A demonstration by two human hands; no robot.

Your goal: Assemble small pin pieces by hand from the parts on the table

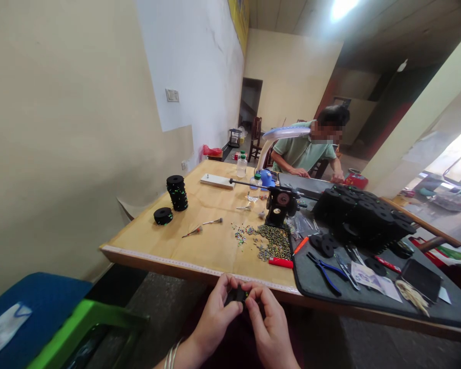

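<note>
A small black spool [237, 295] is pinched between both hands, just below the near edge of the wooden table [200, 241]. The left hand [214, 319] and right hand [269, 328] close on it, fingertips almost meeting. Farther back on the table lie a pile of small metal pieces [271, 245] and a stack of black spools [177, 192].

Small assembly workshop: wooden table [200, 246] bearing stacked black discs [177, 192], a hand-cranked machine [279, 206], loose metal parts [271, 243], pliers [325, 267]; a co-worker [307, 151] at its far edge.
</note>
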